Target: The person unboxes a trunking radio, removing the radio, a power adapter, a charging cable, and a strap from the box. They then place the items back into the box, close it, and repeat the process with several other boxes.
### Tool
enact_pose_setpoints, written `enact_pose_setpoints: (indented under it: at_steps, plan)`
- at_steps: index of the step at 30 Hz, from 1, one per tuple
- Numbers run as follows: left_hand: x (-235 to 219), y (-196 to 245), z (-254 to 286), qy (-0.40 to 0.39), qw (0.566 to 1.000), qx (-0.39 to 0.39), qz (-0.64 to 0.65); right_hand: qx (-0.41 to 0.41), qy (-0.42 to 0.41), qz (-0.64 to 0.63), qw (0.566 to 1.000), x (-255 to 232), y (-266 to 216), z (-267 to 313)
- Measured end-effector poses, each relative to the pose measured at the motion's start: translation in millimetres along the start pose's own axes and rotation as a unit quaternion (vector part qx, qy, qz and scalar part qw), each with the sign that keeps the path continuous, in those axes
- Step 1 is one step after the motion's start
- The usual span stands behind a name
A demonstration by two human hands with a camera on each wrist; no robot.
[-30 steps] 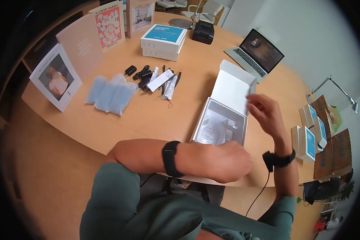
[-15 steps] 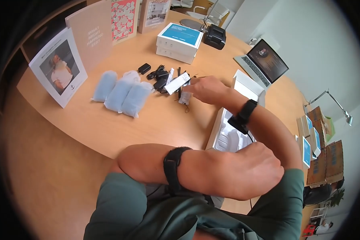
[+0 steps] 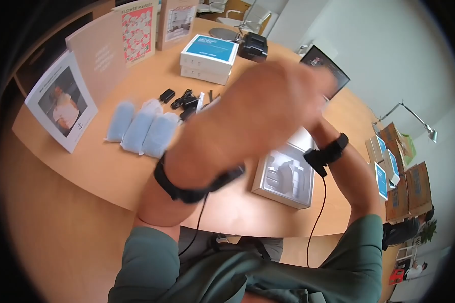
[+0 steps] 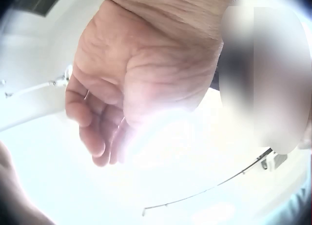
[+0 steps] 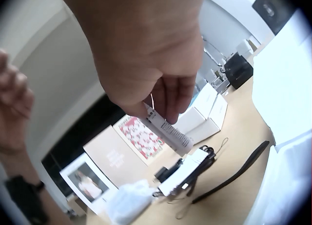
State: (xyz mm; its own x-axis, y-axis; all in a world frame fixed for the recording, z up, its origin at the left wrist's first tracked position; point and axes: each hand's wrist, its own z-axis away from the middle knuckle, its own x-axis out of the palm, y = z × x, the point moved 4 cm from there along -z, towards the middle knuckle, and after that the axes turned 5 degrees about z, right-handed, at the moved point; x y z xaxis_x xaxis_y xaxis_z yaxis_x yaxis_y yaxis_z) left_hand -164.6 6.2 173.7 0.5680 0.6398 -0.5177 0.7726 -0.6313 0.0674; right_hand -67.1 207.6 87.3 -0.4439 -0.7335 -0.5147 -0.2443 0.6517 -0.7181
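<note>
My right hand (image 5: 151, 59) pinches a small white packet with dark print (image 5: 168, 135) between thumb and fingers, its free end pointing down. In the head view my left hand (image 3: 268, 108) is raised and blurred in front, hiding most of the right hand. The left wrist view has the left hand (image 4: 141, 78) with its fingers loosely curled and nothing in them. Below the hands stands an open white box (image 3: 288, 177) with a moulded insert. A black wrist strap (image 5: 234, 176) lies on the table beside the box, near a white slip (image 5: 183, 171) and black cables (image 5: 207, 154).
Several bluish wrapped pouches (image 3: 136, 129) lie at the left, close to a black power adapter (image 3: 167, 95). Standing cards and books (image 3: 65, 106) line the left edge. Stacked white-and-blue boxes (image 3: 207, 58), a black device (image 3: 254, 46) and a laptop (image 3: 333, 68) sit farther back.
My right hand reached left to the small items, then came back over the box with the packet. My left hand has risen from the front edge to in front of the head camera.
</note>
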Motion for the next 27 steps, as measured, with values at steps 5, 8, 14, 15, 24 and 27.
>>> enact_pose_setpoints:
  at_steps: [5,8,14,15,24,27]
  plan:
    - [9,-60,6,0.045,0.973,-0.226,0.023,0.216,0.051,-0.080,0.972,-29,-34,31]
    - [47,-65,4,-0.046,0.929,-0.335,0.151,0.219,0.022,-0.060,0.974,-28,-51,53]
    - [86,-53,-4,-0.046,0.937,-0.250,0.240,0.211,0.099,-0.123,0.965,-40,-57,91]
    - [86,-52,-2,-0.057,0.953,-0.237,0.180,0.221,0.095,-0.007,0.971,-49,-54,99]
    - [114,35,7,-0.222,0.965,-0.079,0.113,0.181,-0.128,0.487,0.845,-42,-2,154]
    - [141,90,23,-0.316,0.925,-0.004,0.213,0.153,-0.148,0.485,0.848,-27,15,159]
